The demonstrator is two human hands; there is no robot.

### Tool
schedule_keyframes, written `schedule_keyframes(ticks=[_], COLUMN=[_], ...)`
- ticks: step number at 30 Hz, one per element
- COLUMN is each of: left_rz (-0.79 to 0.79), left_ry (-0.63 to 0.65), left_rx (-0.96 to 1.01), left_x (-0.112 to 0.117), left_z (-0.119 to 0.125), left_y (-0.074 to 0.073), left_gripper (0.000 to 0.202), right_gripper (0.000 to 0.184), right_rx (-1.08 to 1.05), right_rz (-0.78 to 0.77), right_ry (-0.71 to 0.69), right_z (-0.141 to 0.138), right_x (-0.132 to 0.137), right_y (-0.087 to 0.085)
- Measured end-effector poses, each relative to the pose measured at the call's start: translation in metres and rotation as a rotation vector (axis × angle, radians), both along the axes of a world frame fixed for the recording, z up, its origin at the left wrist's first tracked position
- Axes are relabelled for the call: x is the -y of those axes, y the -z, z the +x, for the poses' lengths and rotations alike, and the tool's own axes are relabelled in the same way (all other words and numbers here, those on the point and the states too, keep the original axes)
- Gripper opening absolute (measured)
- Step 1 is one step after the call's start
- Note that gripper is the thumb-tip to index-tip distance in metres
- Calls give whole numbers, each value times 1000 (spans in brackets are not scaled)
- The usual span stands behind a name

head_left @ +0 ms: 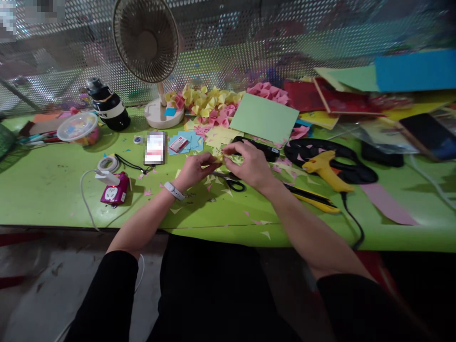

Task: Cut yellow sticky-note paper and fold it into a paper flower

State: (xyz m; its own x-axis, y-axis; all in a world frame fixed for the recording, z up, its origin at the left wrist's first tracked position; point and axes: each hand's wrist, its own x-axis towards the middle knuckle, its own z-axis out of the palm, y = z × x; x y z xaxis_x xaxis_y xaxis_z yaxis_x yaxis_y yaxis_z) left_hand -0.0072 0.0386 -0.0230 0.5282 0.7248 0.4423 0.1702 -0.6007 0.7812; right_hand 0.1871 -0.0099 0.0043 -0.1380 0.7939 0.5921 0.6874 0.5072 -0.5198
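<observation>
My left hand [197,169], with a white band on the wrist, pinches a small yellow folded paper piece [218,156], which looks like a paper flower. From the other side my right hand [248,162] has thumb and fingertips closed on the same piece; the fingers partly cover it. Just below the hands lie scissors [235,185] with black handles, their blades partly hidden by my left hand. Behind the piece is a stack of pale yellow paper [223,136]. A black object [267,151] lies partly behind my right hand.
Right of my hands lie a yellow glue gun [326,170] and a yellow utility knife [313,198]. Folded paper flowers [210,102] are heaped behind a green sheet [265,118]. A fan [162,113], bottle [109,107], plastic tub [78,129] and purple power adapter [114,191] stand left.
</observation>
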Motion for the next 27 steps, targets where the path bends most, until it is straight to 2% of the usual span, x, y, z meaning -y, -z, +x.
schedule_keyframes(ticks=[5, 12, 22, 25, 27], left_rz=[44, -48, -61, -129, -233], left_ry=[-4, -21, 21, 26, 51], left_rx=[-25, -17, -4, 26, 57], left_x=[-1, 0, -1, 0, 0], left_z=[-1, 1, -1, 0, 0], left_y=[1, -1, 1, -2, -5], left_gripper=[37, 37, 39, 39, 39], right_gripper=[10, 11, 17, 20, 21], right_rx=[-24, -18, 31, 36, 27], right_rz=[-42, -32, -54, -60, -67], right_ry=[-17, -21, -42, -40, -34], right_z=[1, 2, 3, 3, 3], right_x=[0, -1, 0, 0, 1], right_y=[-3, -1, 0, -1, -4])
